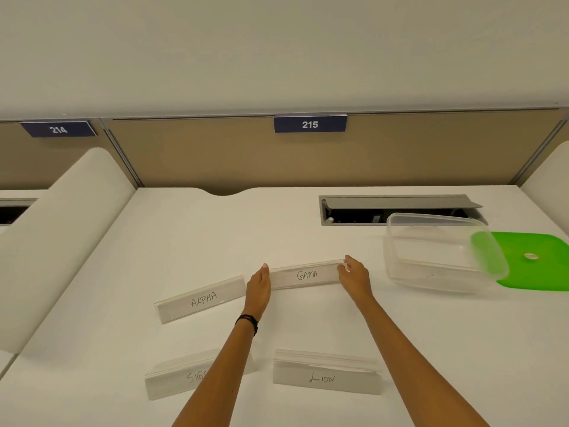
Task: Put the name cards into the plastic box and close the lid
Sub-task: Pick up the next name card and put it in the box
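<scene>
Card marked GAMA [306,275] at frame centre is pinched at its two ends, left hand [258,285] and right hand [355,277] each closed on an end. Plastic box [437,254] sits open at right of frame, tilted on the green lid [535,260]. The card is best lifted level and lowered lengthwise, likely on the diagonal, since it appears nearly as long as the box.

Blue sign [58,129] upper left reads "214"; blue sign [310,124] top centre, "215". Name cards: "ALPHA" [201,299], "GAMA" [306,275], "LION" [326,377], and a partly hidden "SIG" [175,379].
</scene>
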A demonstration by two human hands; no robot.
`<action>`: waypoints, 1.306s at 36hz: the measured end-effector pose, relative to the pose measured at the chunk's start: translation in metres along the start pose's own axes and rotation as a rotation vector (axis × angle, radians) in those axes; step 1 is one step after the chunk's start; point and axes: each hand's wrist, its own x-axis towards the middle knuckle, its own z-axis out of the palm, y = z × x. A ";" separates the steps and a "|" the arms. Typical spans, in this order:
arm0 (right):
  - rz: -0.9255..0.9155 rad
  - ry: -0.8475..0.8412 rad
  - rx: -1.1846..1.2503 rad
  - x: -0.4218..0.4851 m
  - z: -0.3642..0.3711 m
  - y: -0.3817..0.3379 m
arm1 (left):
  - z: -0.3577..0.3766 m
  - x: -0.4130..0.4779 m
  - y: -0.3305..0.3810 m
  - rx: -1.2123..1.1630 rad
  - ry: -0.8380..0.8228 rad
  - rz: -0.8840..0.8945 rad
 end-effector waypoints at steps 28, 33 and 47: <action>-0.219 0.172 0.031 -0.001 -0.108 -0.028 | 0.052 -0.023 0.094 0.012 -0.035 0.148; -0.201 0.249 0.057 0.005 -0.151 -0.021 | 0.084 -0.028 0.125 0.003 -0.092 0.211; -0.053 0.441 0.063 0.014 -0.236 0.027 | 0.186 -0.038 0.166 0.051 -0.258 0.243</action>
